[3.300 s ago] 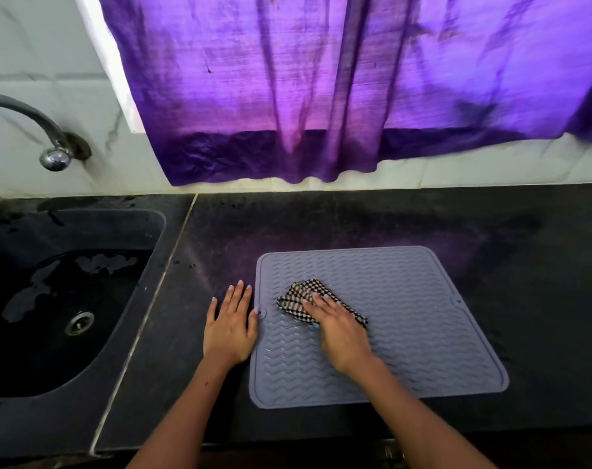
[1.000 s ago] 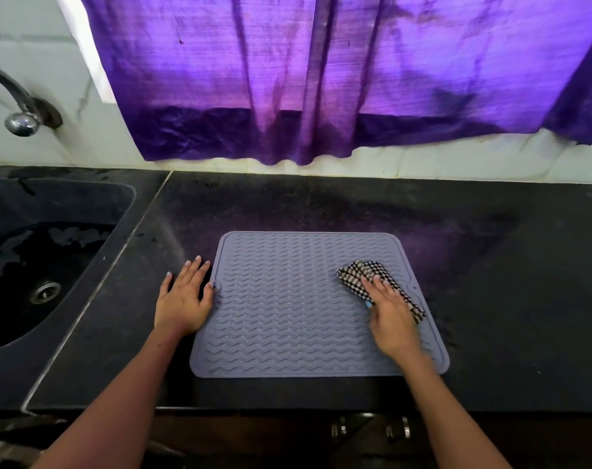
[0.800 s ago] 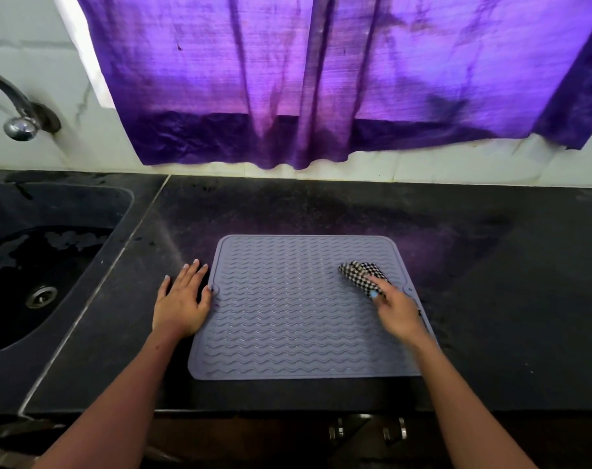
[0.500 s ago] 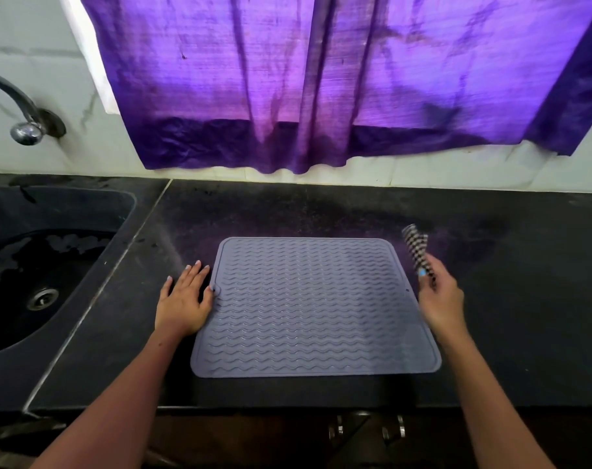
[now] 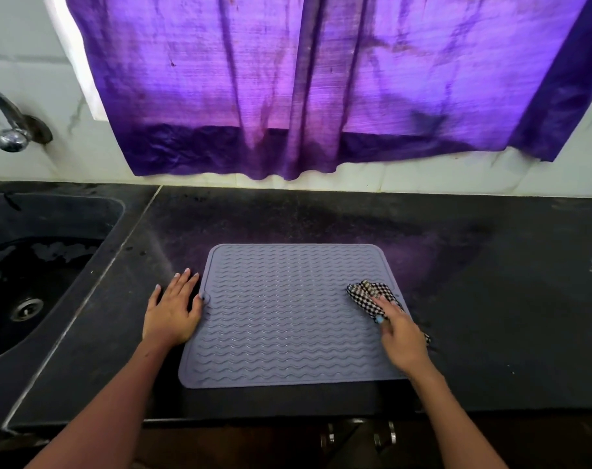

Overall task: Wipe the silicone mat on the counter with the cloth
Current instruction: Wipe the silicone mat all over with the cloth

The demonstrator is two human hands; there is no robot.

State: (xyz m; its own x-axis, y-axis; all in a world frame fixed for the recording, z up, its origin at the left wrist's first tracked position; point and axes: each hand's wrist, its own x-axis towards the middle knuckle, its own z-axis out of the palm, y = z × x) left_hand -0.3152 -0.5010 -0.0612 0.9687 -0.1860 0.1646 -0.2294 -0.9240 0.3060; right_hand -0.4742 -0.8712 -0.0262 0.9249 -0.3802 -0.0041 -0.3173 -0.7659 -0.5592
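Mat [image 5: 287, 316] lies flat on the counter [image 5: 490, 265], centre of view. Cloth [image 5: 372, 294] sits bunched at the mat's 3 o'clock edge. Right hand [image 5: 401, 336] presses it down with fingers laid over it, partly curled; whether it pinches cannot be told. Left hand [image 5: 172, 313] rests flat and open at the 9 o'clock edge, steadying. Unwiped run extends toward 9 o'clock from the cloth; right hand is nearer.

Cloth [image 5: 372, 296]: near half hidden under right hand [image 5: 401, 336]. Sink [image 5: 51, 211]: cut off at left edge, as is the tap [image 5: 10, 130].
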